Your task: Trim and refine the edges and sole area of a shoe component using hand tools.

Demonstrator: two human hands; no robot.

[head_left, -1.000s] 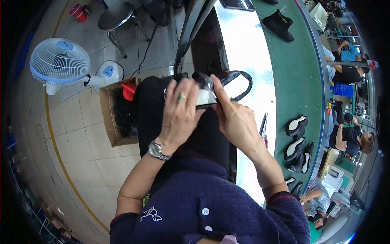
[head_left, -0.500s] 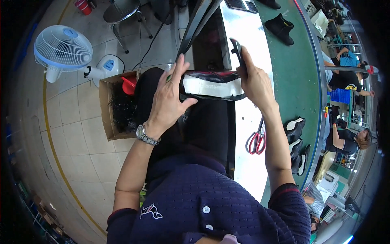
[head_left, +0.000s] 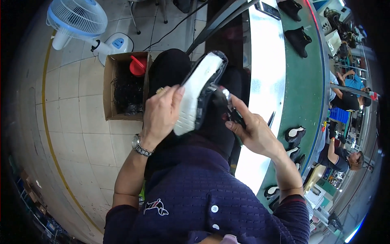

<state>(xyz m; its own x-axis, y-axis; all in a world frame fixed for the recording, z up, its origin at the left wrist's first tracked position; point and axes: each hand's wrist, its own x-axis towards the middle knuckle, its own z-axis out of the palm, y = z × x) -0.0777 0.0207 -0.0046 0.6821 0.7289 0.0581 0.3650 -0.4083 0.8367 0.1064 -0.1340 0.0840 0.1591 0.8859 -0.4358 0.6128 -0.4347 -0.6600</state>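
Note:
My left hand grips a black shoe upper at its lower left edge, fingers behind and thumb on the white sole side. The shoe upper is tilted above my lap, its white underside facing up. My right hand is closed round dark-handled pincers with a shiny metal head. The head is at the right edge of the shoe upper, near its middle; motion blur hides whether the jaws touch or bite it.
A cardboard box with black scraps and a red scoop stands left of my legs, by a fan. At right run a shiny metal ledge and a green conveyor bearing several shoes. A phone lies on the ledge.
The shoe upper has turned from lying crosswise to pointing up and away. The pincers have come down from above the ledge to its right edge. My head view has shifted.

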